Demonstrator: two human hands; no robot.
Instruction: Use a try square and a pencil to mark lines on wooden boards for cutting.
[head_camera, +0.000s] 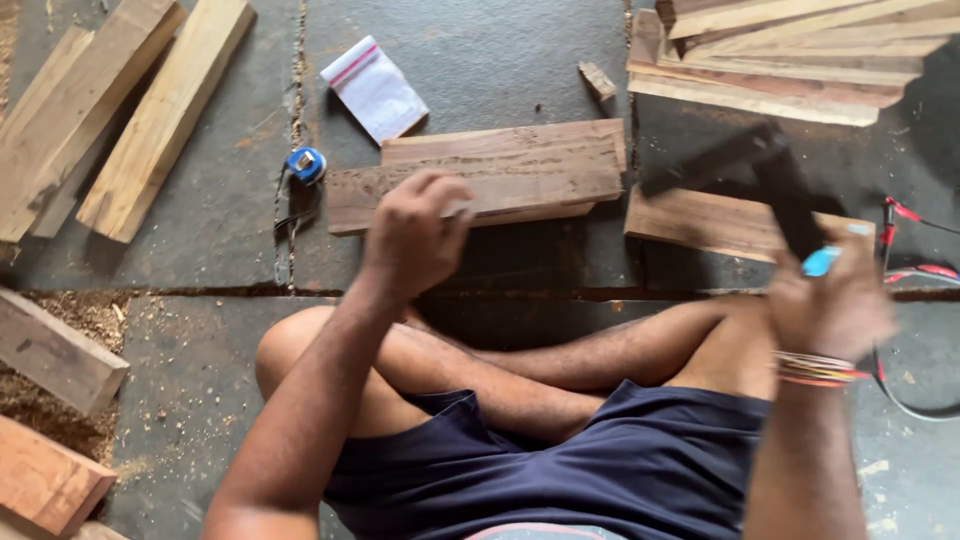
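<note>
1. The left hand (415, 235) is curled down over the near edge of the board (480, 180) lying on the floor right in front of the crossed legs. The fingers are bent and look like they're pinching something small and pale against the wood, but I can't tell what it is.

2. The board's long axis runs roughly 9 to 3 o'clock, tilted slightly so the right end sits a bit higher. It lies at 12 o'clock from the left hand, touching it, and a second board is under or behind it.

3. The right hand (830, 305) is raised off to the side, fist closed around the blue handle of a dark L-shaped square (760, 175). It's motion-blurred. The blade points up toward 11 o'clock, in the direction of the board's right end.

4. So the left hand is the nearer one, already on the board; the right is well apart, with the board lying at about 10 o'clock from it.

5. A blue tape measure (306, 164) sits just beside the board's left end, at 9 o'clock.
</note>
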